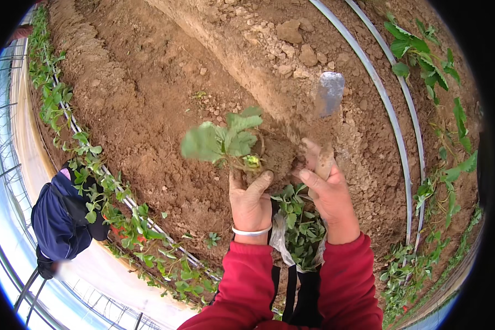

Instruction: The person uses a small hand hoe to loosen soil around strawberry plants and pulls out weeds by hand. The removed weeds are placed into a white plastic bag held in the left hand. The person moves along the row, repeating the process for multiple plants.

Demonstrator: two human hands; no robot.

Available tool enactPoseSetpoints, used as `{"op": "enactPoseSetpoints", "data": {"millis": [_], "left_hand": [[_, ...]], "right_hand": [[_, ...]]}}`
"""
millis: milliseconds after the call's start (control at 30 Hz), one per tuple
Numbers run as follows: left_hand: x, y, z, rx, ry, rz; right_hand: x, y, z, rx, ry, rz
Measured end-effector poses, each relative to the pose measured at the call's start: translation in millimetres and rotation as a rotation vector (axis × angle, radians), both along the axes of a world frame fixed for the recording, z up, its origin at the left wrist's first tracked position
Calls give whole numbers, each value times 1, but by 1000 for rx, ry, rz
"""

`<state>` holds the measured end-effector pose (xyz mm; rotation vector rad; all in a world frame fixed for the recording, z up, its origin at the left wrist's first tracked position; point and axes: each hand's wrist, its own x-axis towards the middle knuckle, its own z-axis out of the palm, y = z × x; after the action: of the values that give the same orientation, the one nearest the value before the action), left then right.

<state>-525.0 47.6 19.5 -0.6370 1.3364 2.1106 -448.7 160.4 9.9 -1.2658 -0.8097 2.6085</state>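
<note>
My left hand (251, 200) grips a strawberry plant (237, 142) at its base, thumb by the crown. Its leaves point left and are partly blurred. A clump of brown soil and roots (278, 163) hangs at the plant's right side, between my hands. In my right hand (332, 192) is a trowel (331, 95) with a flat metal blade pointing away from me and soil caked on its lower part. Fingertips of that hand reach to the edge of the root clump. Below my wrists, an open whitish plastic bag (281, 239) holds several leafy green plants (301, 231).
Two grey irrigation pipes (390, 97) curve along the right, beside strawberry plants (420, 53). A soil ridge (227, 62) with loose clods (291, 33) crosses the top. At left, a person (64, 214) in dark blue bends by a planted row (138, 227) near the plastic greenhouse wall (2, 165).
</note>
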Motion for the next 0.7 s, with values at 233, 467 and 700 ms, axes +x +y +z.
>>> {"op": "enactPoseSetpoints", "data": {"millis": [233,467,700], "left_hand": [[-4,-9,-7,92,-174,120],[-15,-14,-5,317,-400,246],[-8,-12,-5,319,-358,16]], "right_hand": [[29,-5,-8,-42,-33,-5],[47,-23,-8,-69,-103,-43],[47,-28,-10,-53,-163,-43]]}}
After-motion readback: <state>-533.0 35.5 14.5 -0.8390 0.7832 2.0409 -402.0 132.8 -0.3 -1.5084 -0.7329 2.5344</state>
